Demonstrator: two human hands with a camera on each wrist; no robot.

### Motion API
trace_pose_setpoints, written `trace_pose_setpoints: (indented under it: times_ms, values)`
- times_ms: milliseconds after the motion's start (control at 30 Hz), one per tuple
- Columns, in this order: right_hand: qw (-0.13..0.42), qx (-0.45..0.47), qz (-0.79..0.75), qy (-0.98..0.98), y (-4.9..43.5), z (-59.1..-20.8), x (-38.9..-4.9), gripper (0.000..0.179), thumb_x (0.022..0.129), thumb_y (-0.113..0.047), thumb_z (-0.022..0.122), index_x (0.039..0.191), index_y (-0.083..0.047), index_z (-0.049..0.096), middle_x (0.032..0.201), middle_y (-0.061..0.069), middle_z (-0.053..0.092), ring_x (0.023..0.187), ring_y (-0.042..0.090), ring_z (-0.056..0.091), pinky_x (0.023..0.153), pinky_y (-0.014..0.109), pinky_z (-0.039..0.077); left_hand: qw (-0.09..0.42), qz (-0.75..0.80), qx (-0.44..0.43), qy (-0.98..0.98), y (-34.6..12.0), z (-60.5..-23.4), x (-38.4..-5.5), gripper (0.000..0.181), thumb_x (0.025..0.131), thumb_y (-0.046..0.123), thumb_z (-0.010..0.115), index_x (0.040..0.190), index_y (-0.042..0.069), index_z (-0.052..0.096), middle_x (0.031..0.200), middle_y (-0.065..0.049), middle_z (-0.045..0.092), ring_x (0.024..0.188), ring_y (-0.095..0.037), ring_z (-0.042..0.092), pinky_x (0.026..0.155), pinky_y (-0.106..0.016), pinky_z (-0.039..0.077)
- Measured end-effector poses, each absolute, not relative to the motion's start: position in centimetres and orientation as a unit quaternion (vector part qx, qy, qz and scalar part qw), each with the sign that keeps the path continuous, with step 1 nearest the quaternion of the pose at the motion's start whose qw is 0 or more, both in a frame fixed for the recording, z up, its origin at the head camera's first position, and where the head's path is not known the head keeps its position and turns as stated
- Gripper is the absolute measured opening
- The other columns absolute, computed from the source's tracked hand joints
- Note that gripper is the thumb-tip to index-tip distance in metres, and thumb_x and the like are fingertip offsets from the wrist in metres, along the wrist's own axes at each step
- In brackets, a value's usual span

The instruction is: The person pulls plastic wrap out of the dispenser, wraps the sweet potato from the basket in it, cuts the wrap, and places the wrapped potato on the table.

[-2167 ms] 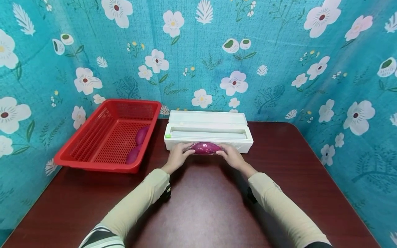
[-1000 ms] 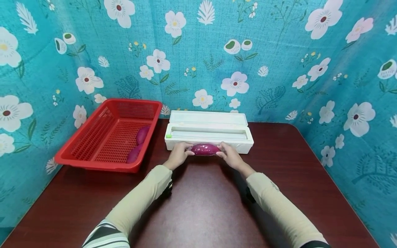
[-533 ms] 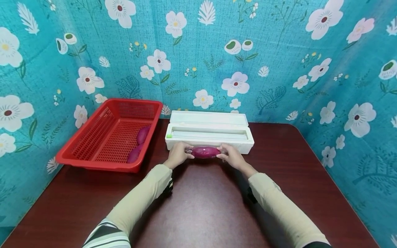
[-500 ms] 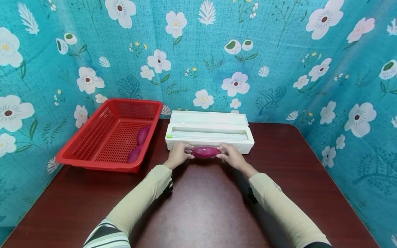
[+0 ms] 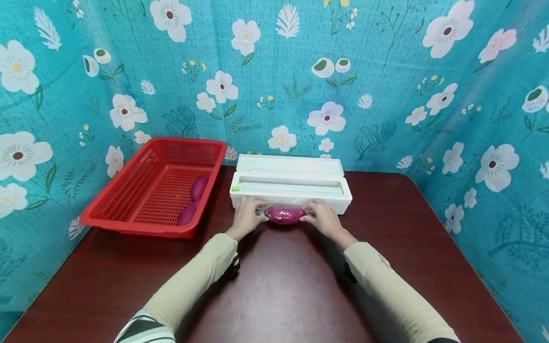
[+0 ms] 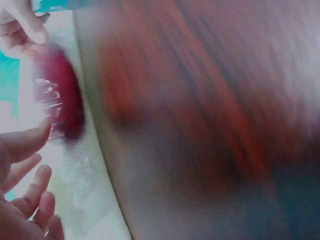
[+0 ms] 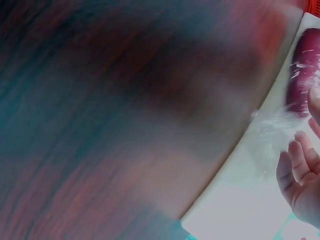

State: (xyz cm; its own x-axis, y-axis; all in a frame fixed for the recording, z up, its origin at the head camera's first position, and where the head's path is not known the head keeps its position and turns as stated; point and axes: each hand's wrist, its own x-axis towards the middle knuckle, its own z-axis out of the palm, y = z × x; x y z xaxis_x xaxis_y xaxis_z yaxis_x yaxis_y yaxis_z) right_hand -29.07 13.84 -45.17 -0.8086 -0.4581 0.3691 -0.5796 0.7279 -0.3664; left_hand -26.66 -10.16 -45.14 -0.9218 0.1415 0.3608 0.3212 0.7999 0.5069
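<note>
A purple sweet potato (image 5: 284, 214), tapered at both ends, is held level just in front of a white cling film box (image 5: 291, 188). Glossy clear film (image 7: 272, 122) wraps it and sticks out crumpled past its ends. My left hand (image 5: 246, 216) pinches the left end, thumb on the near side. At the right end my right hand (image 5: 323, 218) holds it the same way. The left wrist view shows the sweet potato (image 6: 62, 95) between both hands, over the white box front. Part of each end is hidden by fingers.
A red perforated basket (image 5: 98, 220) stands at the left with two more purple sweet potatoes (image 5: 199, 188) along its right side. The box lid (image 5: 289, 164) is up, with a film roll (image 5: 291, 188) inside and a green slider (image 5: 235, 189) at its left. A floral curtain hangs behind the dark table.
Both hands have brought the sweet potato slightly down and nearer, away from the box. Its film shows more crinkled highlights than half a second ago. Basket and box stay put.
</note>
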Motion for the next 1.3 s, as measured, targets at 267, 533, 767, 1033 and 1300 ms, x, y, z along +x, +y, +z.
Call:
trace_pose_setpoints:
  times_ms: [267,533,767,1033,1300]
  values:
    - [0.121,0.304,0.258,-0.909,13.3,-44.2,-29.0,0.024,0.076,-0.025,0.071,0.089,-0.006,0.066,0.081,0.006,0.060,0.074,0.023,0.057,0.064,0.034,0.045,0.248,-0.487,0.056,-0.835,-11.3,-44.6,-26.3,0.036,0.068,0.014,0.076,0.095,-0.004,0.060,0.088,-0.017,0.059,0.086,-0.031,0.052,0.079,-0.039,0.038]
    - [0.095,0.314,0.289,-0.899,12.6,-43.6,-28.9,0.012,0.082,-0.021,0.066,0.085,-0.009,0.068,0.070,-0.003,0.054,0.062,0.014,0.046,0.055,0.027,0.038,0.173,-0.659,0.227,-0.696,-11.6,-45.3,-27.1,0.043,0.073,0.016,0.073,0.101,-0.001,0.046,0.089,-0.010,0.049,0.085,-0.021,0.046,0.073,-0.028,0.037]
    - [0.079,0.307,0.309,-0.897,12.8,-43.3,-29.0,0.009,0.082,-0.019,0.065,0.076,-0.012,0.065,0.064,-0.005,0.049,0.058,0.011,0.043,0.053,0.026,0.037,0.175,-0.774,0.260,-0.551,-11.2,-45.4,-28.0,0.045,0.071,0.004,0.073,0.098,0.003,0.037,0.080,-0.005,0.044,0.062,-0.007,0.053,0.061,-0.020,0.044]
    - [0.072,0.319,0.314,-0.891,13.1,-43.2,-29.1,0.009,0.084,-0.016,0.063,0.082,-0.009,0.068,0.072,-0.004,0.058,0.063,0.011,0.046,0.057,0.027,0.039,0.140,-0.805,0.274,-0.508,-10.9,-45.1,-28.4,0.039,0.075,0.009,0.071,0.091,0.008,0.036,0.069,-0.004,0.052,0.045,-0.007,0.058,0.042,-0.016,0.042]
    - [0.065,0.326,0.321,-0.887,13.2,-43.3,-29.1,0.011,0.085,-0.015,0.062,0.078,-0.008,0.066,0.069,-0.005,0.056,0.064,0.012,0.047,0.059,0.027,0.039,0.127,-0.771,0.288,-0.554,-10.7,-45.2,-28.2,0.020,0.077,0.017,0.070,0.065,0.011,0.055,0.056,0.004,0.060,0.036,-0.003,0.045,0.031,-0.016,0.023]
